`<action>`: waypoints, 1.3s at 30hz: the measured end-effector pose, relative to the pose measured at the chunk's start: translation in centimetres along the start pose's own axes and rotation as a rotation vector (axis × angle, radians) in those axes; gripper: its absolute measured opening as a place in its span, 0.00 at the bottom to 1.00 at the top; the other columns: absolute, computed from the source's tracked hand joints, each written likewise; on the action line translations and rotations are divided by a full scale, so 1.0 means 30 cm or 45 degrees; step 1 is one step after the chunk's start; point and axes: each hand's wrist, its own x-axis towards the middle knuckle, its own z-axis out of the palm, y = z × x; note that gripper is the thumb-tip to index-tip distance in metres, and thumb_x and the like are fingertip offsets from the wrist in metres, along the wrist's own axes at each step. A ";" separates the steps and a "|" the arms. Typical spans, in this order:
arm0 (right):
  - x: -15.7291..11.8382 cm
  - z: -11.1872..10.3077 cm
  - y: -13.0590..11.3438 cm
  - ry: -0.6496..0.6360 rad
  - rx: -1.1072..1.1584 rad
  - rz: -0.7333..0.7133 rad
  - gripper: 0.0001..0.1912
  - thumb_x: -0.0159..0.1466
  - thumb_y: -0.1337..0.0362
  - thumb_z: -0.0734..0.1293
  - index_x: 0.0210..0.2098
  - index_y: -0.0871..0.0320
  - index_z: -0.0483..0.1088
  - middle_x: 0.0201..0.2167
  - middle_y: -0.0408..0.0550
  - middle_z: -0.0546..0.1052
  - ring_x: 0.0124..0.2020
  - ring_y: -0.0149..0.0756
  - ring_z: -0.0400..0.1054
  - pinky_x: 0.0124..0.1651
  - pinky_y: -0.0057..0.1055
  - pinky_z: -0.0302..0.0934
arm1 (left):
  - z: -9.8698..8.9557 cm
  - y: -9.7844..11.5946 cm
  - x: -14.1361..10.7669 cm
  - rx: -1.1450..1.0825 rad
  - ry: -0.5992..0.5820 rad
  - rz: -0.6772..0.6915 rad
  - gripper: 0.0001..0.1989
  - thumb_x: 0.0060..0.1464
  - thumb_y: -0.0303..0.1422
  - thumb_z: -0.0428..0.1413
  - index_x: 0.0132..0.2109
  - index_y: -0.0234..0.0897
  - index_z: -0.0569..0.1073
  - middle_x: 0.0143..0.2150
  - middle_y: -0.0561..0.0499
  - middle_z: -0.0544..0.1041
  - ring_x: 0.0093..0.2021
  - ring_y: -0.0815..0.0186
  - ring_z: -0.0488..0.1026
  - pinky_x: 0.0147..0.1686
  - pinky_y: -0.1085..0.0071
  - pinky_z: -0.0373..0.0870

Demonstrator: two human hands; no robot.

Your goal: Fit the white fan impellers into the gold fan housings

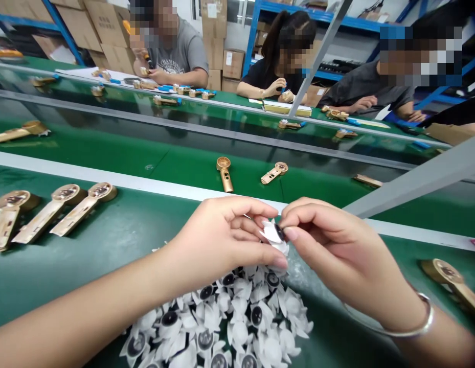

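Note:
My left hand (225, 235) curls its fingers and thumb round a small white fan blade (271, 232). At the blade's side, my right hand (333, 245) pinches the dark round piece (279, 231) at its centre; whether this piece is separate from the blade I cannot tell. Under both hands lies a heap of white fan blades (241, 332), several showing black round hubs. A silver bangle (413, 333) circles my right wrist.
Gold fan housings (82, 204) lie on the green table at left, with another housing (448, 276) at right. Two more (224, 174) sit on the green strip ahead. A grey metal post (421, 171) slants at right. Across the table, several people (179, 56) work among gold parts.

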 end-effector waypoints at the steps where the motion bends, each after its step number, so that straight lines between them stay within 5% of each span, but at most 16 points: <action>1: 0.004 0.008 -0.006 0.015 -0.021 -0.033 0.06 0.67 0.70 0.63 0.35 0.53 0.69 0.34 0.45 0.74 0.34 0.33 0.70 0.35 0.29 0.66 | 0.002 0.003 -0.003 -0.007 0.005 0.006 0.23 0.36 0.26 0.72 0.43 0.40 0.79 0.34 0.53 0.81 0.35 0.63 0.82 0.39 0.69 0.81; 11: -0.003 0.009 0.014 0.048 -0.175 -0.160 0.07 0.66 0.70 0.64 0.37 0.51 0.71 0.34 0.47 0.76 0.37 0.38 0.72 0.36 0.35 0.68 | 0.004 -0.003 0.008 -0.150 -0.007 0.011 0.16 0.40 0.27 0.71 0.39 0.38 0.78 0.31 0.51 0.83 0.34 0.62 0.83 0.39 0.70 0.81; 16: -0.024 0.003 0.028 -0.042 -0.145 -0.266 0.22 0.66 0.72 0.61 0.55 0.44 0.70 0.47 0.48 0.76 0.45 0.42 0.73 0.43 0.38 0.69 | -0.008 -0.005 0.016 -0.112 0.178 0.101 0.17 0.42 0.30 0.70 0.42 0.37 0.78 0.32 0.50 0.83 0.35 0.61 0.82 0.38 0.67 0.79; 19: 0.078 -0.006 0.155 -0.095 -0.262 -0.316 0.23 0.66 0.71 0.60 0.57 0.46 0.69 0.51 0.49 0.74 0.52 0.44 0.70 0.52 0.42 0.67 | -0.031 0.003 0.035 -0.049 0.319 0.195 0.19 0.44 0.33 0.70 0.46 0.38 0.79 0.38 0.49 0.84 0.38 0.61 0.81 0.41 0.66 0.78; 24: 0.413 0.018 0.500 -0.056 -0.569 -0.015 0.28 0.61 0.70 0.67 0.60 0.65 0.65 0.60 0.66 0.67 0.61 0.57 0.62 0.63 0.54 0.57 | -0.083 0.011 0.068 -0.073 0.397 0.208 0.19 0.48 0.38 0.68 0.48 0.40 0.79 0.41 0.50 0.83 0.43 0.63 0.80 0.46 0.67 0.75; 27: 0.525 0.049 0.595 -0.174 -0.561 -0.011 0.19 0.65 0.63 0.68 0.54 0.61 0.69 0.55 0.57 0.72 0.54 0.46 0.69 0.57 0.50 0.64 | -0.112 0.009 0.079 -0.116 0.379 0.165 0.19 0.49 0.38 0.68 0.49 0.40 0.79 0.42 0.50 0.83 0.43 0.66 0.79 0.47 0.68 0.74; 31: 0.485 0.060 0.528 -0.161 -0.517 -0.089 0.19 0.61 0.61 0.71 0.50 0.61 0.71 0.47 0.56 0.77 0.48 0.45 0.72 0.54 0.45 0.66 | -0.146 0.023 0.088 -0.115 0.393 0.204 0.20 0.48 0.37 0.68 0.48 0.40 0.79 0.41 0.51 0.82 0.43 0.67 0.78 0.46 0.70 0.73; 35: 0.337 0.022 0.347 0.008 -0.362 -0.114 0.30 0.60 0.58 0.72 0.59 0.58 0.63 0.46 0.53 0.78 0.43 0.43 0.75 0.45 0.40 0.71 | -0.158 0.064 0.078 -0.072 0.420 0.329 0.21 0.43 0.32 0.71 0.45 0.37 0.77 0.39 0.50 0.82 0.38 0.66 0.80 0.44 0.69 0.75; 39: 0.229 -0.002 0.164 0.081 0.067 -0.040 0.26 0.54 0.56 0.77 0.49 0.55 0.71 0.41 0.49 0.80 0.38 0.40 0.76 0.41 0.36 0.74 | -0.137 0.094 0.044 0.019 0.342 0.413 0.15 0.43 0.30 0.70 0.40 0.36 0.77 0.34 0.51 0.82 0.36 0.62 0.81 0.41 0.66 0.78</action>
